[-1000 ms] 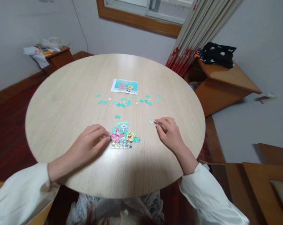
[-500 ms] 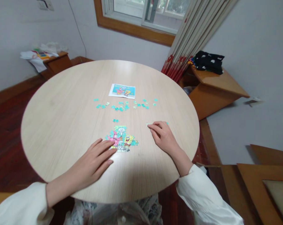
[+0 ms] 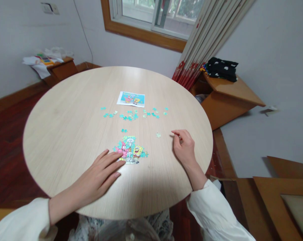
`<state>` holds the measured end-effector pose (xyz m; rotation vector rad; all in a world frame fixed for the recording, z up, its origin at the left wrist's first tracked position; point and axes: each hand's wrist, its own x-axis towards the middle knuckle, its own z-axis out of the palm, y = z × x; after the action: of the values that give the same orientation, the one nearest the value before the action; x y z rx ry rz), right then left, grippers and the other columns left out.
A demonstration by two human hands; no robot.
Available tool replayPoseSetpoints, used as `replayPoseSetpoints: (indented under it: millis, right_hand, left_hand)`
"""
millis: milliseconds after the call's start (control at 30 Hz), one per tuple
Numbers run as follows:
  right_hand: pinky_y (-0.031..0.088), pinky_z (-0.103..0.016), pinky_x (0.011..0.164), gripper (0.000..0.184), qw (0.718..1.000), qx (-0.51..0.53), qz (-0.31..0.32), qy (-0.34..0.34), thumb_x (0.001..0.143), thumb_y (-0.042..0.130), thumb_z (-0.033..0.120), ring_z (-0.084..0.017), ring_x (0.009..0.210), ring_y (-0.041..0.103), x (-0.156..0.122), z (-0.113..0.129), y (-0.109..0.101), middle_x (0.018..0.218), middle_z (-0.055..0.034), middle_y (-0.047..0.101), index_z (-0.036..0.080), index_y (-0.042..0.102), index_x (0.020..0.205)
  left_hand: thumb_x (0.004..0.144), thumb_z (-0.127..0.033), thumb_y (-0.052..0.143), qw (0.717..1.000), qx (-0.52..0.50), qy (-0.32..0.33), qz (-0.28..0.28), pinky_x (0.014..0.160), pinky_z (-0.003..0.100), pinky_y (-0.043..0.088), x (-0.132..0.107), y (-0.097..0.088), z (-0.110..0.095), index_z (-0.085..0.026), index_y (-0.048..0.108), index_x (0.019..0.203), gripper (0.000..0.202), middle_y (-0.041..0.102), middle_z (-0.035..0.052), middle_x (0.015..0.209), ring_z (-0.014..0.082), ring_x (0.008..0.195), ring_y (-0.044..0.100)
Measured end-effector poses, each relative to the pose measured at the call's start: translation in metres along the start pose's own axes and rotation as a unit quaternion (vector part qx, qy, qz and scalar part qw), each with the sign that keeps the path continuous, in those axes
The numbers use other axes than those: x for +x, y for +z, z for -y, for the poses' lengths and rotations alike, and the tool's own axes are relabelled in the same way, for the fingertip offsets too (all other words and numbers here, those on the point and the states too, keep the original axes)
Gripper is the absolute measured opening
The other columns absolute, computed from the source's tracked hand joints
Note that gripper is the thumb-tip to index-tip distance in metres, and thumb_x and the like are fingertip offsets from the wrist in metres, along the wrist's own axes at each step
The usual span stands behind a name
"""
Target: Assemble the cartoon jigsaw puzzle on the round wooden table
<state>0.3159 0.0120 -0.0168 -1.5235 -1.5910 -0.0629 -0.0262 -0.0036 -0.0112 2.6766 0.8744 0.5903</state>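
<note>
My left hand [image 3: 102, 172] lies flat with fingers spread, its fingertips resting on the lower left of a partly joined jigsaw puzzle [image 3: 129, 150]. Pink, white and yellow cartoon figures show on the puzzle, and my fingers cover its lower left corner. To the right, my right hand [image 3: 184, 144] is over the table with its fingers bent and the thumb drawn in toward them. Whatever the fingers hold, if anything, is hidden. A pale loose puzzle piece [image 3: 158, 135] lies just left of my right fingertips, apart from them. Two teal pieces [image 3: 123, 131] sit above the joined puzzle.
Several loose teal and pale pieces [image 3: 128, 117] are scattered across the middle of the round wooden table [image 3: 66, 134]. Behind them lies a printed reference picture [image 3: 131, 99]. A wooden cabinet [image 3: 231, 97] with folded dark cloth [image 3: 221, 69] stands beyond the table's right edge.
My right hand has moved right, off the pale piece, which now lies uncovered. Its fingers are more bent, and the teal piece seen behind it is now hidden. My left hand stays put.
</note>
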Motion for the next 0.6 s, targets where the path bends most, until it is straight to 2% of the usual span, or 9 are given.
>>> replayPoseSetpoints:
  millis: [167,300,433,600]
  right_hand:
    - [0.053,-0.041,0.072,0.022,1.000,0.000,-0.005,0.018,0.085,0.045,0.013,-0.023,0.084,0.062,-0.002,0.001,0.000,0.087,-0.0081,0.066,0.020,0.065,0.088]
    - [0.052,-0.039,0.072,0.022,0.999,-0.001,0.030,0.012,0.084,0.045,0.013,-0.022,0.083,0.063,0.009,-0.003,0.001,0.084,-0.0079,0.067,0.020,0.066,0.086]
    - [0.051,-0.040,0.074,0.022,0.997,-0.024,0.070,0.024,0.080,0.047,0.013,-0.023,0.082,0.064,0.047,-0.019,0.001,0.088,-0.0100,0.069,0.019,0.068,0.085]
    - [0.051,-0.042,0.076,0.025,0.994,-0.049,0.059,0.076,0.080,0.046,0.013,-0.025,0.083,0.064,0.095,-0.043,-0.008,0.092,-0.0115,0.071,0.022,0.070,0.082]
  left_hand:
    - [0.098,-0.028,0.043,1.000,0.001,-0.005,-0.011,0.117,0.045,0.030,-0.003,0.005,0.001,-0.022,0.062,0.126,0.034,0.061,0.0093,0.135,0.0228,0.128,0.053]
    - [0.098,-0.028,0.045,1.000,0.004,0.002,-0.024,0.117,0.044,0.031,-0.003,0.007,0.003,-0.020,0.060,0.128,0.034,0.060,0.0100,0.135,0.0228,0.128,0.053]
    - [0.097,-0.027,0.048,0.999,0.009,0.017,-0.035,0.116,0.043,0.032,-0.003,0.007,0.003,-0.019,0.059,0.128,0.034,0.061,0.0104,0.135,0.0226,0.126,0.054]
    - [0.096,-0.026,0.049,0.999,0.015,0.024,-0.041,0.116,0.042,0.032,-0.002,0.008,0.004,-0.019,0.058,0.130,0.036,0.060,0.0098,0.136,0.0227,0.127,0.053]
